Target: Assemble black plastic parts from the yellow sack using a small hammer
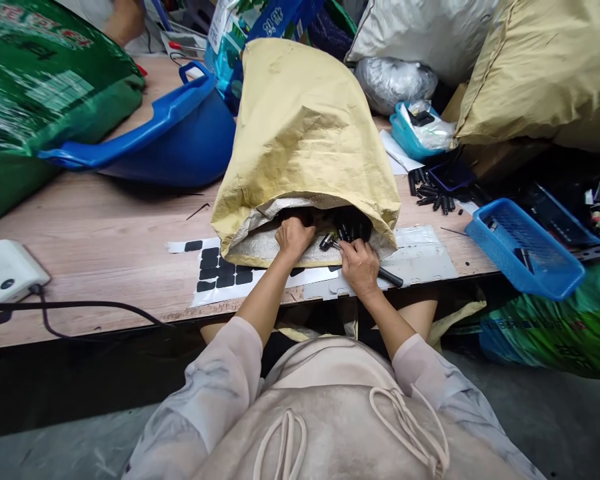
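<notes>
A tan paper sack (305, 133) lies on its side on the wooden table (105, 247), its mouth facing me. My left hand (293, 238) reaches into the mouth, fingers curled over the inner lining; what it grips is hidden. My right hand (360, 267) is closed at the sack's mouth on a bundle of black cylindrical parts with metal tips (341, 235). One black rod (391, 277) sticks out to the right under that hand. Both forearms rest over the table's front edge.
A sheet with black square pads (220, 272) lies under the sack. A blue tub (180, 133) and green bag (40, 87) stand at left, a white device with cable (7, 270) near the edge. Loose black parts (433, 193), a blue basket (525, 247) and more sacks are at right.
</notes>
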Motion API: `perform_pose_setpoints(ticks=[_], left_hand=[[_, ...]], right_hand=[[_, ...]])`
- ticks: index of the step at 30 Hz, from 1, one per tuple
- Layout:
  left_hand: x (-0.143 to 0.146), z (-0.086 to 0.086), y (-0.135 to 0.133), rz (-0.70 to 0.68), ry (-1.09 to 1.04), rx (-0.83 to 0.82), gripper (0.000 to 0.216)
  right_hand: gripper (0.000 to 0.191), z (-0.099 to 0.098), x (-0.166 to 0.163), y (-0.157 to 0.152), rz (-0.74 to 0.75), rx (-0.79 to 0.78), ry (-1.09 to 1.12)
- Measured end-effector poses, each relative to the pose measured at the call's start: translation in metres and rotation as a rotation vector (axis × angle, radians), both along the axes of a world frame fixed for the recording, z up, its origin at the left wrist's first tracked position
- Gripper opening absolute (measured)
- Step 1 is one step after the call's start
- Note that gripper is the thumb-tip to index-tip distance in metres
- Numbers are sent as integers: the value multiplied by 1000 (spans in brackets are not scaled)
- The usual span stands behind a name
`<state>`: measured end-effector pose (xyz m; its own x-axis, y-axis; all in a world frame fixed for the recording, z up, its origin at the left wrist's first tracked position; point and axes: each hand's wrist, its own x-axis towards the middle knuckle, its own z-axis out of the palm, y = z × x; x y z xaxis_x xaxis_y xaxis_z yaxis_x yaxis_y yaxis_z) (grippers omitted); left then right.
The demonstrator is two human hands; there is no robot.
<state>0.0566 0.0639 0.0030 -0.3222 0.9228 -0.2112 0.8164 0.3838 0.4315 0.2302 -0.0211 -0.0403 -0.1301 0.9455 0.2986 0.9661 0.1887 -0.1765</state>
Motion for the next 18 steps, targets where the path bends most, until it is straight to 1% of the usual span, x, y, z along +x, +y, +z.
perform_pose_setpoints(ticks=[2, 4, 9, 12, 15, 18], left_hand=[[-1, -1, 0, -25, 8, -14, 28], [-11, -2, -6, -78, -5, 21, 27], [-55, -12, -28, -254, -82, 242, 25], [-72, -21, -37, -306, -128, 281, 22], [-71, -29, -43, -336, -176, 263, 22], [-59, -34, -47, -358, -197, 263, 21]], right_hand=[[31, 0, 0, 0, 1, 1, 0], [30, 0, 0, 0, 0, 6, 5], [29, -2, 0, 0, 3, 31, 14], [29, -3, 1, 1, 7, 45, 18], [29, -4, 3, 1, 25, 67, 20], [30, -5, 4, 0, 38, 125, 19]])
